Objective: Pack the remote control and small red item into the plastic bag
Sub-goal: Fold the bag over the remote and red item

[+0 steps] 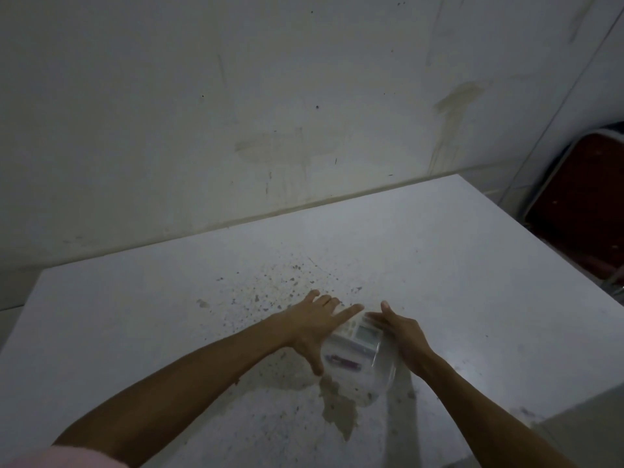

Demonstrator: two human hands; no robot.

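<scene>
A clear plastic bag (pixel 378 373) lies flat on the white table (pixel 472 265), a little right of centre. Through the plastic I see a white remote control (pixel 359 334) with a grey screen, and a small red item (pixel 342 361) beside it, nearer to me. My left hand (pixel 317 329) rests flat with spread fingers on the bag's left side, its index finger across the far edge. My right hand (pixel 400 329) lies flat along the bag's right edge, fingers pointing at the far corner. Neither hand grips anything.
The table top is stained and speckled, with a patch of chipped surface (pixel 341 410) just in front of the bag. A marked white wall (pixel 270 113) runs along the table's far edge. A dark red folding chair (pixel 580 204) stands at the right, beyond the table.
</scene>
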